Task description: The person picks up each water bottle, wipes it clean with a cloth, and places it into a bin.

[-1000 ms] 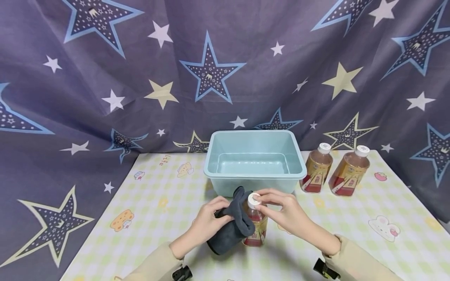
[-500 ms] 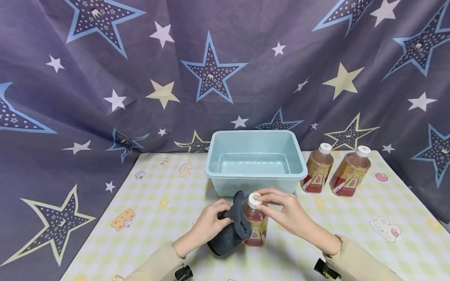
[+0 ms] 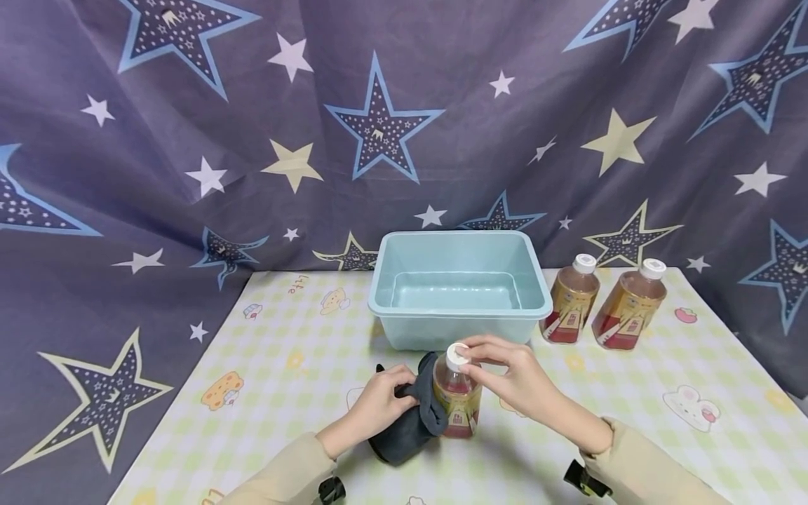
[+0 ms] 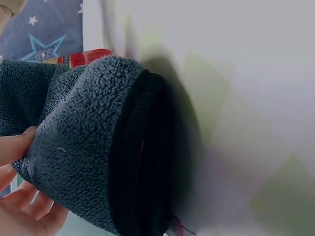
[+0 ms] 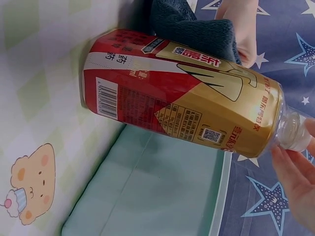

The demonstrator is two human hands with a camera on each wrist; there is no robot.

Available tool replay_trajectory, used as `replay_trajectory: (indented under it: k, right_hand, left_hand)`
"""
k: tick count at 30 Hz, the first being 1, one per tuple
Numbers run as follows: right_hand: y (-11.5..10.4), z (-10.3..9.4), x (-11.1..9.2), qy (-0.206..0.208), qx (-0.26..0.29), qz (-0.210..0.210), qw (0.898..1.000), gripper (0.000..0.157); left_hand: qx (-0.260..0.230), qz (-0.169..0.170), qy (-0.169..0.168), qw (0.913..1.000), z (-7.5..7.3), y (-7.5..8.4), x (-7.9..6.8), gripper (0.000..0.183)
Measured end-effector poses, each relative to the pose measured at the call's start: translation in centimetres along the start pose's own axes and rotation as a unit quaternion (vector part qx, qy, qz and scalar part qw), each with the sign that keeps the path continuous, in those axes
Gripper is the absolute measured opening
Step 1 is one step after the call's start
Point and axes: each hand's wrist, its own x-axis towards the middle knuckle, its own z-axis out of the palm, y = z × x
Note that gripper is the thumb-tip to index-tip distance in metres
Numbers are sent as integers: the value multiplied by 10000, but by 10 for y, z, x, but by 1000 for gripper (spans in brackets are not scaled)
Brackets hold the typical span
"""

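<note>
In the head view my left hand [image 3: 381, 403] grips a dark grey fleecy cloth item [image 3: 407, 424], pinching it between thumb and fingers. Its upper part folds over against the left side of a drink bottle [image 3: 459, 407]. The left wrist view shows the fleece [image 4: 83, 132] has a smooth black band along its lower edge; its exact kind cannot be told. My right hand [image 3: 514, 368] pinches the bottle's white cap [image 3: 456, 356], thumb on one side and fingers on the other. Upright on the table, the bottle carries a red and gold label [image 5: 172, 93].
A light blue plastic tub [image 3: 459, 331] stands just behind the bottle. To its right are two similar bottles, one nearer [image 3: 570, 305] and one farther right [image 3: 630, 308]. A checked cloth [image 3: 271, 421] covers the table, and a starry curtain [image 3: 353, 203] hangs behind.
My left hand has shifted slightly right across the fleecy cloth, whose raised top has dropped lower, showing more of the bottle's left side. My right hand stays on the cap.
</note>
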Motion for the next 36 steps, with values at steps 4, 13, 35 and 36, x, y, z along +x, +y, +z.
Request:
replay_trajectory:
  k: [4, 13, 35, 36]
  right_hand:
    - [1, 0, 0, -32, 8, 49, 10000, 24]
    - [-1, -1, 1, -62, 57, 200, 9998, 22]
    - [0, -1, -1, -155, 51, 325, 9993, 21]
    - [-1, -1, -1, -150, 52, 324, 9994, 21]
  left_hand:
    - [88, -17, -78, 9999, 3, -4, 0, 14]
    - [343, -224, -358, 9985, 8, -11, 0, 15]
    - [955, -374, -770, 9917, 18, -20, -1, 16]
    - [950, -382, -780, 9917, 18, -20, -1, 16]
